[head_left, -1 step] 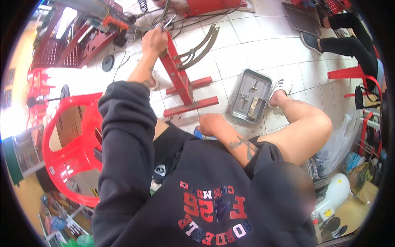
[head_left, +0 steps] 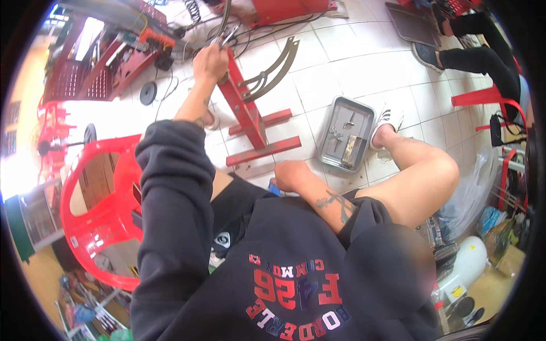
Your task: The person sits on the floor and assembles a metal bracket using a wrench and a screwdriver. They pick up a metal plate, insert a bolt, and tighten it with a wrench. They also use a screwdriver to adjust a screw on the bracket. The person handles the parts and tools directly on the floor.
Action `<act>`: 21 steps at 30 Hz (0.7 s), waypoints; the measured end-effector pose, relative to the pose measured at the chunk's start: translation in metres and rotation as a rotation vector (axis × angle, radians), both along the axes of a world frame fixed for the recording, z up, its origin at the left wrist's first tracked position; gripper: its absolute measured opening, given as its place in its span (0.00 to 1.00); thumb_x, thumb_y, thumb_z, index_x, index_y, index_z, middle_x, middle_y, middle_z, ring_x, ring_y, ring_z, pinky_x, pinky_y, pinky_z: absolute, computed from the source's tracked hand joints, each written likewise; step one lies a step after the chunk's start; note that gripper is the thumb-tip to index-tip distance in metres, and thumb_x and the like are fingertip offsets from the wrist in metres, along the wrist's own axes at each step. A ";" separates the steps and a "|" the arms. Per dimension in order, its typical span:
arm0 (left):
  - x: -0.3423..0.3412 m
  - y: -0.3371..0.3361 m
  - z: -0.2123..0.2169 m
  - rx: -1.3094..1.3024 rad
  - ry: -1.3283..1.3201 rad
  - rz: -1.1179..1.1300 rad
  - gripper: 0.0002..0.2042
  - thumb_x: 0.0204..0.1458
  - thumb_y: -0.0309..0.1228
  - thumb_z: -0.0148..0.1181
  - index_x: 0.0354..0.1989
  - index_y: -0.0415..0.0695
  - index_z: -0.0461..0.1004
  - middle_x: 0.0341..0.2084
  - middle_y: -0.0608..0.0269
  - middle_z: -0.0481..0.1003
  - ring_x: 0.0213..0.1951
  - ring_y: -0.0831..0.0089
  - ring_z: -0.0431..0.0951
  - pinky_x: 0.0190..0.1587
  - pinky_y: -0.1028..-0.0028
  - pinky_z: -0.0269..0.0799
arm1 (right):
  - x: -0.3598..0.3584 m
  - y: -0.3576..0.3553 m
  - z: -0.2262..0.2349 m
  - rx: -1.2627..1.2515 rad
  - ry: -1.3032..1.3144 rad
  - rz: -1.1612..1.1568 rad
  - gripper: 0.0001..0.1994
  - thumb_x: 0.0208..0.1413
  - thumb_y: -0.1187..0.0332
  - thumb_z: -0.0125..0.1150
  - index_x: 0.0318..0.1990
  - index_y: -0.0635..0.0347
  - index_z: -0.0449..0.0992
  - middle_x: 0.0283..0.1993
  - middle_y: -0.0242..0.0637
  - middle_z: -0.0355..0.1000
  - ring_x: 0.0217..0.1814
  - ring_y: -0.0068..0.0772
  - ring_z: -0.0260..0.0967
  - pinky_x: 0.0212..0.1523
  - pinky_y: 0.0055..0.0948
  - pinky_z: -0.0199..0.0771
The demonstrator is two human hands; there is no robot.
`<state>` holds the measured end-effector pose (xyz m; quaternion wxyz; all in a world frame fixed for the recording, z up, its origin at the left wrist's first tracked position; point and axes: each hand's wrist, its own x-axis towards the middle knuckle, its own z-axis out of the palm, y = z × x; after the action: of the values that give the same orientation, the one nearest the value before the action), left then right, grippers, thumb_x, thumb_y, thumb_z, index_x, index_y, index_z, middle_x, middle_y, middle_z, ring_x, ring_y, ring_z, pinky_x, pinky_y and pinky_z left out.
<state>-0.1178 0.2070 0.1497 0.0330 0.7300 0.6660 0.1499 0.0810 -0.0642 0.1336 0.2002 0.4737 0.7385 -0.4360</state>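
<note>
My left hand [head_left: 210, 63] is closed at the top of a red metal stand [head_left: 245, 111]. A shiny metal tool [head_left: 230, 36] sticks out beyond its knuckles; the fingers hide the tool's lower part and its exact kind. From the stand's right side reach curved dark metal bars [head_left: 281, 67]. My right hand [head_left: 291, 175] is curled near my lap, just in front of the stand's foot. Something blue [head_left: 274, 187] shows under its fingers, mostly hidden. To the right, a grey metal tray [head_left: 325, 136] holds several bolts [head_left: 336, 139] and a brass-coloured metal block [head_left: 351, 150].
A red plastic chair [head_left: 71, 219] stands at my left. Red machinery [head_left: 122, 57], cables and a black disc [head_left: 148, 93] lie at the far left. At the far right another person's legs [head_left: 475, 63] show beside a red stool [head_left: 478, 98]. Plastic bags [head_left: 475, 193] lie near my right knee.
The view has shifted very slightly. Both hands keep their places at the stand and near my lap.
</note>
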 end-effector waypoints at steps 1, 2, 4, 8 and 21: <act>0.005 0.000 0.001 0.012 0.011 0.004 0.20 0.60 0.43 0.47 0.34 0.37 0.78 0.32 0.38 0.78 0.39 0.40 0.78 0.45 0.48 0.71 | 0.002 0.000 -0.004 -0.016 0.020 -0.008 0.21 0.59 0.52 0.57 0.43 0.63 0.81 0.46 0.51 0.79 0.49 0.52 0.78 0.49 0.47 0.78; 0.008 -0.004 0.004 0.005 0.010 0.000 0.20 0.61 0.43 0.47 0.34 0.37 0.77 0.31 0.37 0.78 0.39 0.40 0.78 0.45 0.48 0.71 | 0.003 -0.001 -0.004 -0.025 0.005 -0.021 0.18 0.58 0.55 0.57 0.43 0.62 0.82 0.46 0.49 0.79 0.49 0.50 0.78 0.47 0.46 0.79; 0.010 -0.006 0.005 0.036 0.017 -0.024 0.20 0.61 0.43 0.46 0.34 0.38 0.77 0.29 0.37 0.78 0.38 0.40 0.78 0.44 0.48 0.70 | 0.000 -0.002 -0.004 -0.047 -0.018 -0.033 0.15 0.57 0.62 0.56 0.44 0.59 0.83 0.46 0.45 0.80 0.50 0.46 0.79 0.44 0.44 0.80; 0.011 -0.006 0.004 0.032 -0.043 -0.025 0.19 0.62 0.43 0.47 0.37 0.40 0.78 0.27 0.38 0.78 0.37 0.40 0.78 0.42 0.48 0.70 | 0.000 -0.004 -0.013 -0.027 -0.007 -0.049 0.14 0.55 0.64 0.58 0.44 0.58 0.84 0.46 0.42 0.81 0.48 0.45 0.80 0.38 0.45 0.81; 0.012 -0.019 0.003 0.013 -0.115 -0.065 0.17 0.62 0.41 0.48 0.36 0.41 0.77 0.26 0.39 0.77 0.35 0.39 0.77 0.39 0.49 0.69 | -0.005 -0.006 -0.003 0.004 -0.028 -0.091 0.16 0.57 0.54 0.61 0.39 0.57 0.84 0.41 0.37 0.81 0.45 0.40 0.80 0.38 0.41 0.80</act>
<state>-0.1054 0.1877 0.1527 0.0711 0.7418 0.6378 0.1947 0.0761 -0.0702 0.1307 0.1893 0.5134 0.7142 -0.4365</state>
